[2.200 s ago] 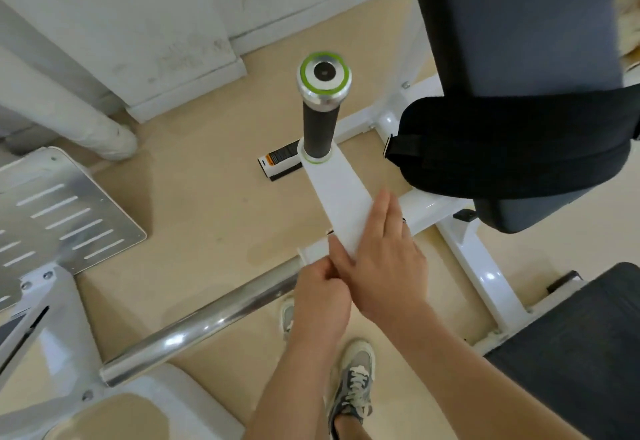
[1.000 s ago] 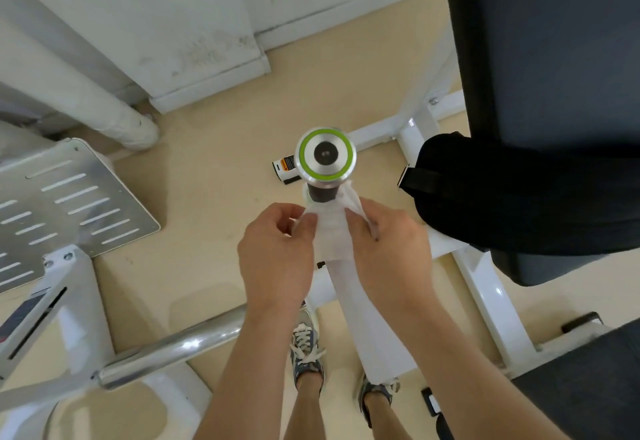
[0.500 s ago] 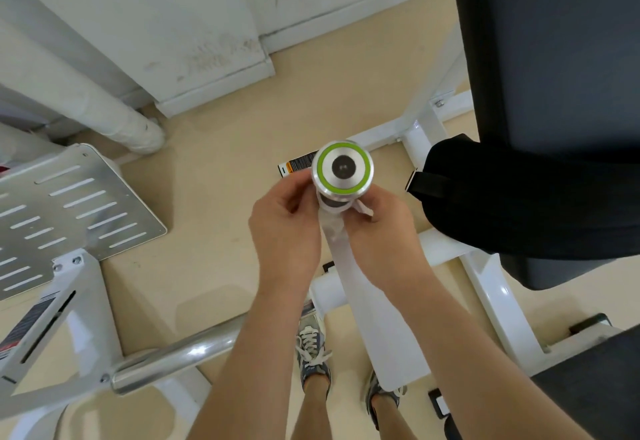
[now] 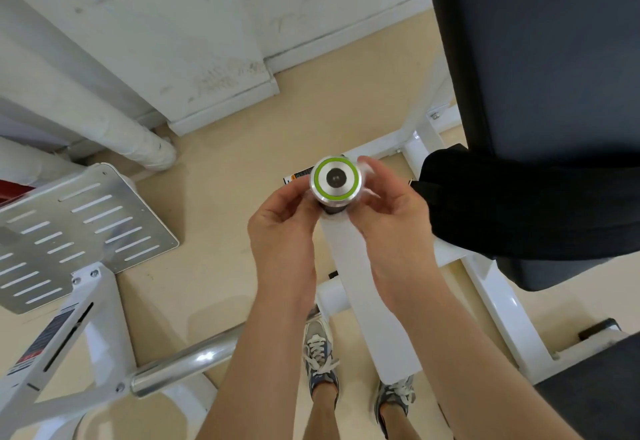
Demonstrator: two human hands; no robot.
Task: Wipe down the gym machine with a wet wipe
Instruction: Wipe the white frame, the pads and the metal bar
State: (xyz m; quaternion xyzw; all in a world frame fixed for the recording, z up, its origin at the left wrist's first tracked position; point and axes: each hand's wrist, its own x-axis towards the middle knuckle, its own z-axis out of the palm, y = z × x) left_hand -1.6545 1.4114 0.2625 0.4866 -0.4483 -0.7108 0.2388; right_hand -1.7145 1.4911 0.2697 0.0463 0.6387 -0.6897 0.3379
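Barely visible, thin translucent wet wipe round green-ringed handle, left hand and right hand fingers pinching it.

You're in a gym. Around you stand a white-painted steel machine frame, a dark padded upright backrest, a slotted silver metal footplate, a round chrome bar and a green-ringed silver handle cap, all above a beige floor.
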